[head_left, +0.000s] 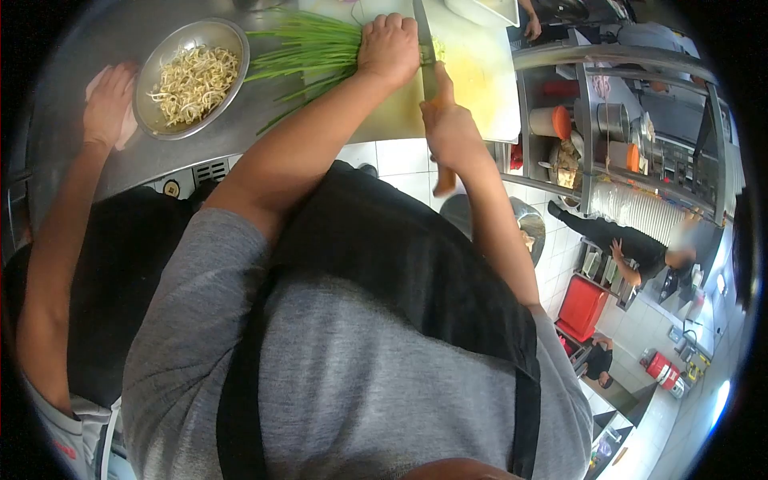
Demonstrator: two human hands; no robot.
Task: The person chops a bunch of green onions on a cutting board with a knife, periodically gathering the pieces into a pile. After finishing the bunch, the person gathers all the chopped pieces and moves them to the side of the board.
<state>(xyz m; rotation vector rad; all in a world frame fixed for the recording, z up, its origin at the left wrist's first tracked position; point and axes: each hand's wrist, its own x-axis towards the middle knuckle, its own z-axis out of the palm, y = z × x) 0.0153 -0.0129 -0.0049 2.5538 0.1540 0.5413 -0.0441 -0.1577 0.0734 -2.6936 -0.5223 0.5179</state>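
Observation:
My left hand (388, 50), fingers curled, presses down on a bunch of chives (308, 50) at the end nearest the blade. The long green leaves fan out to the left, across the board's edge and onto the steel counter. My right hand (452, 132) grips the wooden handle of a kitchen knife (428, 80), its index finger stretched along the top. The blade stands just right of my left knuckles, over the cutting board (480, 88). Small pale-green cut pieces (439, 50) lie against the blade's right side.
A metal bowl of bean sprouts (242, 60) stands on the steel counter (60, 100) at left. Beside it, a co-worker's hand (106, 100) rests on a pinkish cloth. A white container (500, 14) sits behind the board. Metal shelving (588, 120) and other people are at right.

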